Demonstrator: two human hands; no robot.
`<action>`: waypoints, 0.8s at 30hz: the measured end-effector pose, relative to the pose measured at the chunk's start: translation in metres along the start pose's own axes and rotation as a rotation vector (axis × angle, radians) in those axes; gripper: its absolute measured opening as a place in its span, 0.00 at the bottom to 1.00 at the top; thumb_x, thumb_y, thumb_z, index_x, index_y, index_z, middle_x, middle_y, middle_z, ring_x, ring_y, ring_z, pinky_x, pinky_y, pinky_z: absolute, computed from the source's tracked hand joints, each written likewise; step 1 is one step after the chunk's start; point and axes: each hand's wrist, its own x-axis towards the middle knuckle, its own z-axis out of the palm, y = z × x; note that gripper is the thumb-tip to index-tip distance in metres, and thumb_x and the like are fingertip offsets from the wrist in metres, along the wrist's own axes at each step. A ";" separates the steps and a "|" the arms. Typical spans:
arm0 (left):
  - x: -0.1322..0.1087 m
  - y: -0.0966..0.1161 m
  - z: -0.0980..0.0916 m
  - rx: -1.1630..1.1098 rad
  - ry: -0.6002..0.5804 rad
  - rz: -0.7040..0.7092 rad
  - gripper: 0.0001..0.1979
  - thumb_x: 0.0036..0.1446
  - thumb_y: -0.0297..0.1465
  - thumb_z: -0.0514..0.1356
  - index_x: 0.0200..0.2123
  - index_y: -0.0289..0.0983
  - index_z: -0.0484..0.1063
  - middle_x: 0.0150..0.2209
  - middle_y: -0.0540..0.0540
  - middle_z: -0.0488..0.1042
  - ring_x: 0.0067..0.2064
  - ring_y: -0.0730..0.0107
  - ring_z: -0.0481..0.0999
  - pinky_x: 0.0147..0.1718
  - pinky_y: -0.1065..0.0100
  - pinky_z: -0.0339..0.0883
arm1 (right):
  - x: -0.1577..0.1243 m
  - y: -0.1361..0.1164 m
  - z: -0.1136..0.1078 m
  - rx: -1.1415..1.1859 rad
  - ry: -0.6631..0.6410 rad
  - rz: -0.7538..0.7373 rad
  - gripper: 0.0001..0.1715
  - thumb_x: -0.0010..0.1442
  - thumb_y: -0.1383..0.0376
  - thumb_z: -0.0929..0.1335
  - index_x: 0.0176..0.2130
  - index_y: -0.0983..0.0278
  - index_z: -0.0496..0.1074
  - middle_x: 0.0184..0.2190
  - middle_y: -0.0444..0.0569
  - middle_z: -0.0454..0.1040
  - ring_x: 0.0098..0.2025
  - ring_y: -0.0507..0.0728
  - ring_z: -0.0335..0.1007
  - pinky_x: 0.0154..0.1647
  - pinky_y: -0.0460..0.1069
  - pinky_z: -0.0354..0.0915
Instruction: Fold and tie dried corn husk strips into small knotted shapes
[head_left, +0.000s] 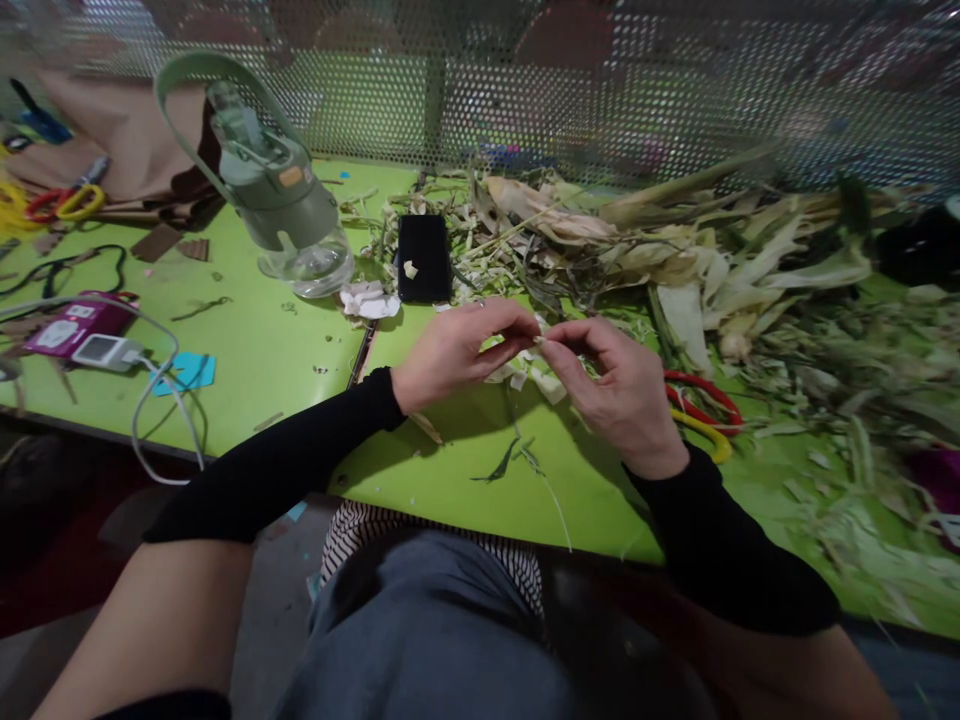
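Note:
My left hand (469, 350) and my right hand (619, 385) meet over the green table (450, 460), fingertips pinched together. Between them is a small pale piece (538, 341), perhaps husk, gripped from both sides; its shape is mostly hidden by the fingers. Pale cut scraps (549, 385) lie just below the fingertips. Scissors with red and yellow handles (701, 425) lie beside my right wrist, partly covered by it. Beyond my left hand rests a black phone (424, 262) with a small pale scrap on it.
A green bottle (289, 200) stands back left, near crumpled white paper (367, 300). Dried husks (720, 250) pile along the perforated metal screen (480, 90). At left are a purple device (82, 325), a white cable (176, 400), brown paper (127, 130) and yellow-handled scissors (81, 203).

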 end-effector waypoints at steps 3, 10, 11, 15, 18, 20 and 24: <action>0.000 -0.001 -0.001 -0.011 0.002 0.008 0.06 0.67 0.27 0.58 0.40 0.34 0.75 0.38 0.44 0.82 0.38 0.73 0.80 0.39 0.71 0.71 | -0.001 0.003 0.001 0.062 -0.005 0.082 0.07 0.65 0.60 0.70 0.37 0.60 0.74 0.33 0.47 0.79 0.33 0.56 0.74 0.35 0.53 0.70; 0.001 0.008 -0.001 -0.321 -0.089 -0.353 0.09 0.65 0.35 0.61 0.36 0.34 0.71 0.32 0.47 0.76 0.32 0.75 0.72 0.32 0.71 0.67 | 0.001 0.006 -0.001 0.018 -0.029 -0.004 0.06 0.66 0.59 0.71 0.37 0.58 0.74 0.33 0.46 0.80 0.33 0.56 0.75 0.34 0.53 0.72; 0.001 0.008 0.001 -0.406 -0.115 -0.434 0.11 0.64 0.37 0.61 0.36 0.34 0.70 0.31 0.48 0.75 0.31 0.76 0.71 0.31 0.71 0.66 | 0.002 0.004 -0.002 -0.044 -0.022 -0.045 0.06 0.66 0.60 0.71 0.37 0.58 0.74 0.33 0.47 0.79 0.33 0.57 0.75 0.34 0.53 0.72; 0.001 0.006 0.004 -0.613 -0.173 -0.585 0.17 0.60 0.43 0.65 0.35 0.35 0.69 0.30 0.50 0.72 0.29 0.77 0.68 0.29 0.71 0.63 | 0.002 -0.002 -0.002 -0.174 0.003 -0.117 0.06 0.67 0.63 0.69 0.36 0.57 0.73 0.31 0.48 0.78 0.31 0.58 0.74 0.32 0.55 0.71; 0.002 0.006 0.003 -0.623 -0.179 -0.576 0.18 0.58 0.44 0.66 0.35 0.34 0.70 0.30 0.50 0.72 0.30 0.77 0.67 0.30 0.71 0.62 | 0.001 -0.004 -0.001 -0.173 0.021 -0.088 0.06 0.67 0.64 0.69 0.35 0.56 0.72 0.30 0.48 0.77 0.29 0.59 0.73 0.31 0.56 0.70; 0.002 0.006 0.001 -0.632 -0.194 -0.567 0.17 0.60 0.43 0.65 0.36 0.34 0.70 0.31 0.48 0.73 0.31 0.77 0.69 0.31 0.71 0.64 | 0.000 -0.004 -0.001 -0.193 0.033 -0.092 0.05 0.67 0.65 0.69 0.35 0.57 0.72 0.30 0.48 0.77 0.30 0.59 0.73 0.31 0.56 0.70; 0.001 0.007 0.001 -0.604 -0.191 -0.528 0.14 0.62 0.41 0.62 0.37 0.34 0.70 0.32 0.47 0.75 0.32 0.76 0.70 0.33 0.70 0.65 | 0.000 -0.001 -0.002 -0.286 0.033 -0.190 0.05 0.67 0.65 0.69 0.36 0.58 0.73 0.31 0.49 0.78 0.33 0.59 0.74 0.34 0.55 0.69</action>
